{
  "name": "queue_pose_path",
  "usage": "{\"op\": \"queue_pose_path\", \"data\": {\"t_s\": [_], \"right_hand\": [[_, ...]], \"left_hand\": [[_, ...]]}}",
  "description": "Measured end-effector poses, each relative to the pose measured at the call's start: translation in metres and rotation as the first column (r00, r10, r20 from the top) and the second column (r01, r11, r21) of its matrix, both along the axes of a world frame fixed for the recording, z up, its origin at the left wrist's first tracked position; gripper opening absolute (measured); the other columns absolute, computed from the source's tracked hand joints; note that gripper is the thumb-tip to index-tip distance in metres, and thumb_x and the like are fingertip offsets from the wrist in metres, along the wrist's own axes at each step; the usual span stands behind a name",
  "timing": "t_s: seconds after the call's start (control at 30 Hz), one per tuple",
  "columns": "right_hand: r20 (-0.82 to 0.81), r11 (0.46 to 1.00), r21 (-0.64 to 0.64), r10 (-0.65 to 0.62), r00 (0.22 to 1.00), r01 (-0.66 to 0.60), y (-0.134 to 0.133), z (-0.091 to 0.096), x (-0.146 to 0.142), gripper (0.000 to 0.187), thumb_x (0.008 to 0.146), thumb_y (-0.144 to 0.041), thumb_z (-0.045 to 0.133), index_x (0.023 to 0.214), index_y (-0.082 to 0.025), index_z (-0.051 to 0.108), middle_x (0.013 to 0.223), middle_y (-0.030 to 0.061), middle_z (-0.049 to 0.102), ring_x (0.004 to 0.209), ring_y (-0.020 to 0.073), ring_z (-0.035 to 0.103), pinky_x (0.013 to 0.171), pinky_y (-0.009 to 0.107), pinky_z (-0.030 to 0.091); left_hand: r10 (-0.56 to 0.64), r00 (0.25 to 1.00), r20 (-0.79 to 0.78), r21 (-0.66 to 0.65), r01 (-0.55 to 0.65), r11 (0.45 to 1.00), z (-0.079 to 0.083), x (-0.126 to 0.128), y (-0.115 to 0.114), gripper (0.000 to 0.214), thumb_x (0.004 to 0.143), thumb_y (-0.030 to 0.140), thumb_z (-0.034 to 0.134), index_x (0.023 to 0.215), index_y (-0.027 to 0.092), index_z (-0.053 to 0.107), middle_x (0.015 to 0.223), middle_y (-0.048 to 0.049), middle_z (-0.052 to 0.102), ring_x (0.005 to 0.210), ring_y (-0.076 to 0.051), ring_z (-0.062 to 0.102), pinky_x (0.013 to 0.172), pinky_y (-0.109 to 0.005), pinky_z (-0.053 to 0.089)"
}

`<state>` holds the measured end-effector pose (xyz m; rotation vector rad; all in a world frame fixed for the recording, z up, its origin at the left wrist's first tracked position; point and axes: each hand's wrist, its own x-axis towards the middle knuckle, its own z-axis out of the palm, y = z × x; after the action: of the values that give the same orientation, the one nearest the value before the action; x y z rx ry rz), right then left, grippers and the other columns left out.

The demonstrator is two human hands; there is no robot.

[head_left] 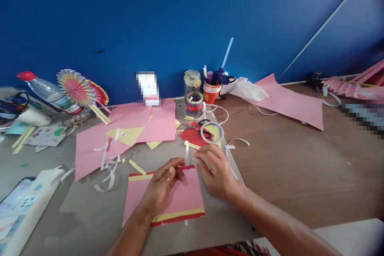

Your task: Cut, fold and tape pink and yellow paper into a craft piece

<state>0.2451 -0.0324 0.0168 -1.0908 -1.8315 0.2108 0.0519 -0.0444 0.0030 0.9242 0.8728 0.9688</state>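
Observation:
A pink paper sheet [183, 196] with red and yellow strips along its top and bottom edges lies on the table. My left hand [163, 184] rests over its upper middle, fingers curled and closed. A short white strip [187, 151] stands up from its fingertips. My right hand [214, 170] is just off the sheet's upper right corner, its fingers bent and pinched together. What lies between them, if anything, is hidden. A narrow yellow strip [137, 167] touches the sheet's top edge. Beyond my hands lie scissors [204, 129] and a tape roll [212, 133] on red and yellow paper.
Large pink sheets [126, 120] and curled white strips [110, 178] lie at left. A paper fan [76, 88] leans by a plastic bottle [49, 92]. Behind stand a jar [192, 84] and a red cup of tools [211, 93]. Another pink sheet [291, 102] lies right.

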Motion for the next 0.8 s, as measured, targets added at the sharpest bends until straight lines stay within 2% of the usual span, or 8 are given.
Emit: {"op": "queue_pose_path", "data": {"t_s": [0.1, 0.2, 0.3, 0.6, 0.8], "right_hand": [[0.018, 0.999, 0.004, 0.048, 0.999, -0.048, -0.0029, -0.0043, -0.0083, 0.016, 0.086, -0.007, 0.049, 0.087, -0.019, 0.059, 0.079, 0.0043, 0.065, 0.075, 0.0175, 0.057, 0.069, 0.031, 0.04], [0.069, 1.0, 0.019, 0.022, 0.997, -0.023, -0.0012, -0.0075, -0.0101, 0.013, 0.086, -0.009, 0.049, 0.084, -0.018, 0.058, 0.077, 0.0044, 0.065, 0.072, 0.0173, 0.056, 0.068, 0.032, 0.038], [0.135, 0.999, 0.042, -0.024, 0.991, 0.019, 0.0001, -0.0069, -0.0093, 0.014, 0.086, -0.01, 0.049, 0.078, -0.018, 0.057, 0.073, 0.0037, 0.064, 0.069, 0.0165, 0.054, 0.068, 0.033, 0.035], [0.318, 0.994, 0.092, -0.079, 0.945, 0.052, -0.0021, -0.0015, -0.0093, 0.022, 0.089, -0.014, 0.047, 0.069, -0.017, 0.054, 0.067, 0.004, 0.059, 0.064, 0.0166, 0.046, 0.066, 0.033, 0.029], [0.235, 0.999, 0.0, -0.039, 0.971, 0.04, -0.0002, -0.0056, -0.0108, 0.017, 0.083, -0.01, 0.047, 0.07, -0.018, 0.053, 0.068, 0.0038, 0.059, 0.067, 0.0172, 0.05, 0.067, 0.032, 0.03]], "left_hand": [[-0.04, 0.993, 0.11, -0.052, 0.046, 0.998, 0.0002, 0.0027, -0.0016, 0.041, 0.084, 0.049, 0.063, 0.111, 0.02, 0.071, 0.087, -0.0072, 0.06, 0.077, -0.016, 0.052, 0.075, -0.031, 0.045], [-0.104, 0.979, 0.176, -0.06, 0.116, 0.991, 0.0009, 0.0054, -0.0022, 0.044, 0.085, 0.049, 0.061, 0.117, 0.019, 0.068, 0.101, -0.0088, 0.059, 0.08, -0.015, 0.05, 0.078, -0.03, 0.043], [-0.168, 0.965, 0.202, -0.035, 0.178, 0.983, 0.0013, 0.0071, -0.0021, 0.046, 0.087, 0.048, 0.058, 0.123, 0.019, 0.065, 0.104, -0.0089, 0.057, 0.081, -0.016, 0.048, 0.079, -0.029, 0.042], [-0.257, 0.956, 0.14, 0.032, 0.255, 0.966, 0.0023, 0.0038, -0.0058, 0.055, 0.09, 0.051, 0.051, 0.135, 0.02, 0.053, 0.115, -0.0103, 0.05, 0.086, -0.018, 0.046, 0.083, -0.033, 0.039], [-0.297, 0.953, 0.068, 0.041, 0.294, 0.955, 0.0034, 0.0018, -0.003, 0.058, 0.089, 0.055, 0.051, 0.137, 0.022, 0.051, 0.114, -0.0098, 0.05, 0.087, -0.019, 0.045, 0.083, -0.033, 0.037]]}}
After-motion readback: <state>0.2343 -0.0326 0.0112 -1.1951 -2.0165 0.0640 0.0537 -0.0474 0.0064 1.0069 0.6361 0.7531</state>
